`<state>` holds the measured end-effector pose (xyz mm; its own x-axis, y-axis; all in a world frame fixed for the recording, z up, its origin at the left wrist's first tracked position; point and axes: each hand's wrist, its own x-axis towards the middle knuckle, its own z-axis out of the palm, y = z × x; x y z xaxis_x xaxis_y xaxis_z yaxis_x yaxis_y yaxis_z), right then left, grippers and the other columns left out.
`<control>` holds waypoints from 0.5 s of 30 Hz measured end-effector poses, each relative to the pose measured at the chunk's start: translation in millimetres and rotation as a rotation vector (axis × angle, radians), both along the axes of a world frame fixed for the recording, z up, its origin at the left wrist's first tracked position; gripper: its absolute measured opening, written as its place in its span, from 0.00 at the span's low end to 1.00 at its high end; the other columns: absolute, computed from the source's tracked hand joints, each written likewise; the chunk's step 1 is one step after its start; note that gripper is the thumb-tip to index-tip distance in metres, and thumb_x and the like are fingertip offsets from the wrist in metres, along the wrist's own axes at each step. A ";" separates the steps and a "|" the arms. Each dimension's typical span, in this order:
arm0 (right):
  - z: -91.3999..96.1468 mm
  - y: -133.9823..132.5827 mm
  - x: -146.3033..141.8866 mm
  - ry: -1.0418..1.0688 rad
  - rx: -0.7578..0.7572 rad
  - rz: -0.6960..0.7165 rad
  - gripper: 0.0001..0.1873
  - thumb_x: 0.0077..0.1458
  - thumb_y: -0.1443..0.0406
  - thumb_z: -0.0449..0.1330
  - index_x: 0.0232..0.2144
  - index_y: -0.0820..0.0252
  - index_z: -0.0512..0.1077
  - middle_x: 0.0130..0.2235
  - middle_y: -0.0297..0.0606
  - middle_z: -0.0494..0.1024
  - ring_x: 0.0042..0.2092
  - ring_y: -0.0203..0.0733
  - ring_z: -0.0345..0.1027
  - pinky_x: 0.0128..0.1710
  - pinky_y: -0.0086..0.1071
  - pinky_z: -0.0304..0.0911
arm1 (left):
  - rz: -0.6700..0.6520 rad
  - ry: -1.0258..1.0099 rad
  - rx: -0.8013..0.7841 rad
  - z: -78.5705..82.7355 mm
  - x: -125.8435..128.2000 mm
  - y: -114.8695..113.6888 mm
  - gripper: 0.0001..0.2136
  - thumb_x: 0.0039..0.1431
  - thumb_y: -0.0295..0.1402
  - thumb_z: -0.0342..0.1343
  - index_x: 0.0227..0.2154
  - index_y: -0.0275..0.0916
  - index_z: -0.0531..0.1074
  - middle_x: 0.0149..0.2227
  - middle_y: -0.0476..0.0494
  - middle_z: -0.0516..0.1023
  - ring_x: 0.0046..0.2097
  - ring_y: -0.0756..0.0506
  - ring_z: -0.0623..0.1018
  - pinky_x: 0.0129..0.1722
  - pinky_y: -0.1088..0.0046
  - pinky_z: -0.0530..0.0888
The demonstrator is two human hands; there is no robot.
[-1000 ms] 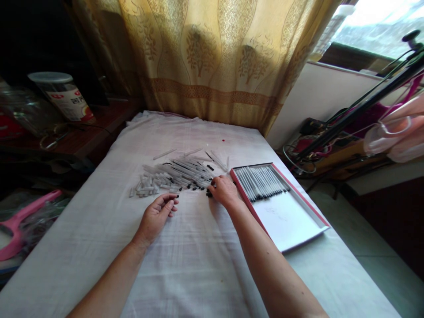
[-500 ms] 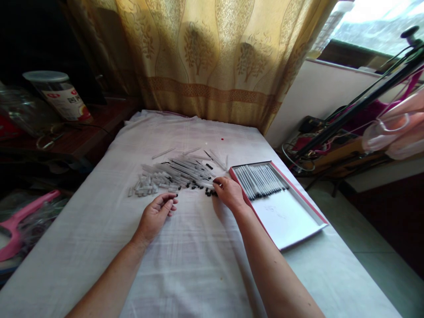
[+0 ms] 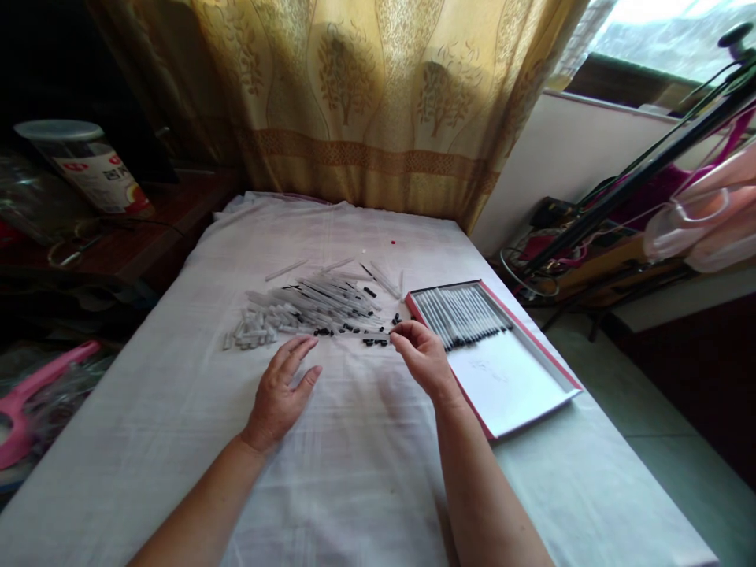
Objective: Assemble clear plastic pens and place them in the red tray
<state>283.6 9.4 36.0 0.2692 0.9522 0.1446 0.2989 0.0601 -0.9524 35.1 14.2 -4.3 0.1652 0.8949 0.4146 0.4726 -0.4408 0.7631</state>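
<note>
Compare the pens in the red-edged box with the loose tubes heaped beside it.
The pens lie side by side in a row; the loose tubes are jumbled at mixed angles. The pens sit inside the box; the tubes are heaped on the white cloth. Both are slender and pale.

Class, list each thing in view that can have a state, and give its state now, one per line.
Left hand, open, thumb spread
Right hand, pinched on a clear piece
Tray, lidless, holding pens
Pens, lying side by side
Clear tubes, loosely heaped
Black pieces, scattered
Jar, lid on
Curtain, hanging in folds
</note>
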 end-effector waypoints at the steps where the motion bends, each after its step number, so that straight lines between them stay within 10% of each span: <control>1: 2.2 -2.2 -2.9 -0.001 0.008 0.003 0.09 0.49 0.59 0.61 0.29 0.60 0.74 0.28 0.35 0.76 0.30 0.38 0.69 0.31 0.30 0.64 | -0.014 0.056 0.064 -0.4 0.2 -0.9 0.16 0.62 0.39 0.54 0.52 0.45 0.72 0.55 0.39 0.73 0.55 0.41 0.73 0.55 0.61 0.72; 15: -0.5 -4.8 -30.8 0.077 -0.004 0.238 0.09 0.50 0.59 0.62 0.29 0.59 0.76 0.27 0.34 0.77 0.29 0.36 0.68 0.29 0.28 0.65 | -0.127 0.285 0.112 1.4 1.4 -4.0 0.16 0.65 0.43 0.49 0.46 0.43 0.76 0.39 0.40 0.82 0.41 0.41 0.79 0.47 0.61 0.73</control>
